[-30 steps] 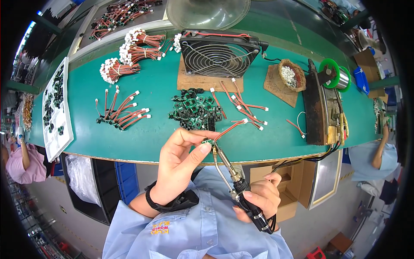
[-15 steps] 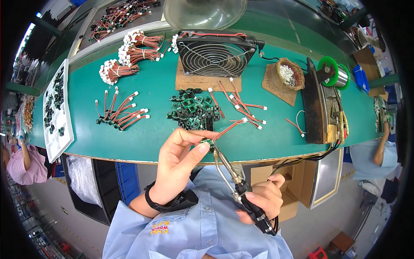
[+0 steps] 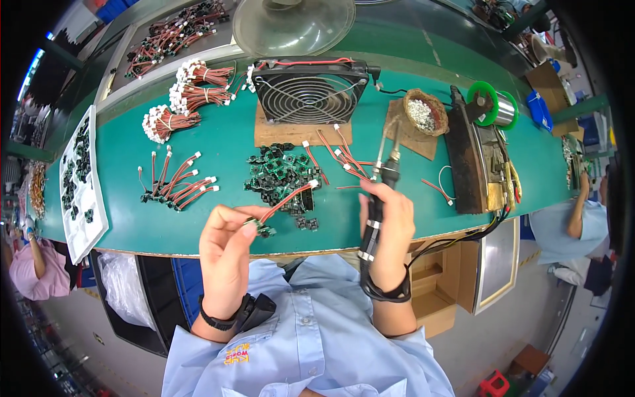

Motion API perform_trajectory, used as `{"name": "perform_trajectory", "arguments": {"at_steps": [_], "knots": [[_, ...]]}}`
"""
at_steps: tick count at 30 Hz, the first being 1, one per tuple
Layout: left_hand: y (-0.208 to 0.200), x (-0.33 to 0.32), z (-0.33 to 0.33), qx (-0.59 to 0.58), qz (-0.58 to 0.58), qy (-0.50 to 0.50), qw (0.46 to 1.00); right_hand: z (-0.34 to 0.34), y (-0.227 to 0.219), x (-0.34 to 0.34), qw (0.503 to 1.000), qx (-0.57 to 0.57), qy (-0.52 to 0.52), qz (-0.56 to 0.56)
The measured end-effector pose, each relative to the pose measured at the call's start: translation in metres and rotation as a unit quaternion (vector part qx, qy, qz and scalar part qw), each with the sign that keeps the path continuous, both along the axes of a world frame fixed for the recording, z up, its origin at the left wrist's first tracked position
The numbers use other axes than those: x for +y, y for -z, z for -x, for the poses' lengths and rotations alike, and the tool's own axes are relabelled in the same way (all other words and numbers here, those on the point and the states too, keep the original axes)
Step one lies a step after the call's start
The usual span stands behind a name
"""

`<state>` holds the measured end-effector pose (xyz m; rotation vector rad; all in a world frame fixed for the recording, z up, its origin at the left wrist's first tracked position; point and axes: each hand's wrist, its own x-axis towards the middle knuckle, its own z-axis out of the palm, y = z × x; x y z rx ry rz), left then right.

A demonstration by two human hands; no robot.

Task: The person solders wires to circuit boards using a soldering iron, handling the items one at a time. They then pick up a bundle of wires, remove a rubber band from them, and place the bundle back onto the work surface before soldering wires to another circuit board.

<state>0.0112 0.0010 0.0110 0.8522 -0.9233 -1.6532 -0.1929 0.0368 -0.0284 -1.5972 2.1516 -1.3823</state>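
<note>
My left hand (image 3: 225, 255), near the bench's front edge, pinches a small green circuit board (image 3: 264, 230). Red wires (image 3: 286, 203) rise from the board to a white connector at their far end. In my right hand (image 3: 395, 228) is a black-handled soldering iron (image 3: 372, 231), with a thin metal tube beside its shaft. The iron stands nearly upright, its tip pointing away from me and apart from the board. Beyond my left hand lies a pile of green and black boards (image 3: 274, 173). Several loose red wire leads (image 3: 344, 157) lie right of the pile.
A black fan (image 3: 309, 96) stands behind the pile. Wired boards (image 3: 173, 192) and bundled leads (image 3: 162, 124) are to the left, beside a white tray (image 3: 92, 221). On the right are a round bowl (image 3: 440, 104), a dark metal block (image 3: 463, 165) and a solder spool (image 3: 506, 109).
My right hand has lifted the soldering iron away from the board and swung its tip up toward the far side. My left hand has shifted left with the board still pinched.
</note>
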Motion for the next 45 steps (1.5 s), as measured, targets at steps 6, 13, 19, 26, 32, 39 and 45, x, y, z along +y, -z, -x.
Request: {"name": "perform_trajectory", "arguments": {"at_steps": [6, 13, 19, 26, 32, 39, 45], "knots": [[-0.006, 0.003, -0.003, -0.067, 0.028, -0.030, 0.997, -0.006, 0.001, -0.006, 0.988, 0.151, -0.032, -0.025], [-0.005, 0.006, 0.000, -0.174, 0.090, 0.009, 0.981, -0.013, -0.005, 0.009, 0.963, -0.244, -0.077, 0.084], [-0.031, -0.002, 0.018, -0.391, 0.337, 0.158, 0.842, -0.023, -0.040, 0.030, 0.943, -0.272, -0.179, 0.067], [-0.032, 0.001, 0.026, -0.360, 0.346, 0.172, 0.849, -0.019, -0.046, 0.035, 0.958, -0.170, -0.229, 0.018], [-0.030, 0.004, 0.028, -0.323, 0.331, 0.193, 0.865, -0.021, -0.041, 0.039, 0.920, -0.329, -0.209, 0.044], [-0.018, 0.016, 0.025, -0.136, 0.061, 0.163, 0.975, -0.017, -0.045, 0.043, 0.891, -0.418, -0.165, 0.055], [-0.017, 0.010, 0.024, -0.073, 0.059, 0.199, 0.976, -0.019, -0.051, 0.044, 0.872, -0.452, -0.181, 0.044]]}}
